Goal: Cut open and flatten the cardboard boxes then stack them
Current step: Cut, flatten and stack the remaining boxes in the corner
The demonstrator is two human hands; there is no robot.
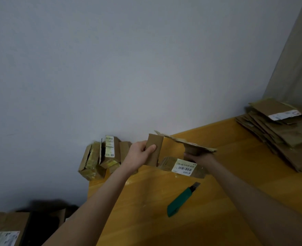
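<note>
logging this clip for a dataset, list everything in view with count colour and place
held box: 1, brown, cut open, in the air over the table
labelled cardboard: 1, brown with a white label, just below the hands; cannot tell if it is part of the held box
utility knife: 1, green, on the table by the right forearm
uncut boxes: several, brown with yellowish tape, far left table edge against the wall
flattened stack: 1 pile, brown, far right of the table
low box: 1, brown, labelled, bottom left
table: 1, yellow-orange wood
left hand: grips an upright flap of the held box
right hand: grips its flat panel
</note>
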